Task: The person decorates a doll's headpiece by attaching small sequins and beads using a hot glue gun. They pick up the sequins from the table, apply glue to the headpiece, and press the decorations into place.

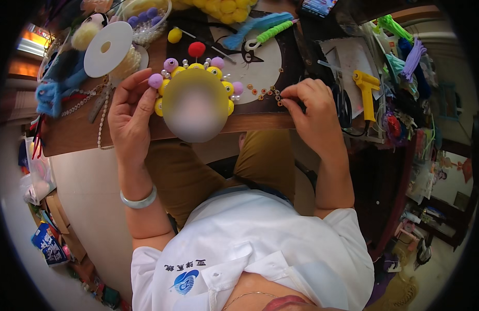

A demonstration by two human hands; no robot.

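My left hand (132, 105) pinches a lilac pom-pom (156, 81) at the left rim of a pom-pom headpiece (215, 72). Yellow pom-poms with small gem centres, lilac pom-poms and white pearl beads ring its upper edge. A red pom-pom (196, 49) stands at the top on a thin stem. The middle of the piece is hidden by a blurred oval. My right hand (311, 109) bends its thumb and forefinger at several small gold-rimmed gems (268, 92) lying on the dark mat (258, 108). Whether a gem is between those fingertips is too small to tell.
A white spool (109, 48) of pearl trim stands at the left. A yellow glue gun (367, 91) and black-handled scissors (343, 107) lie at the right. Fuzzy blue (258, 29) and green (274, 32) pieces are behind, near a phone (318, 7). The wooden table edge (258, 123) runs before me.
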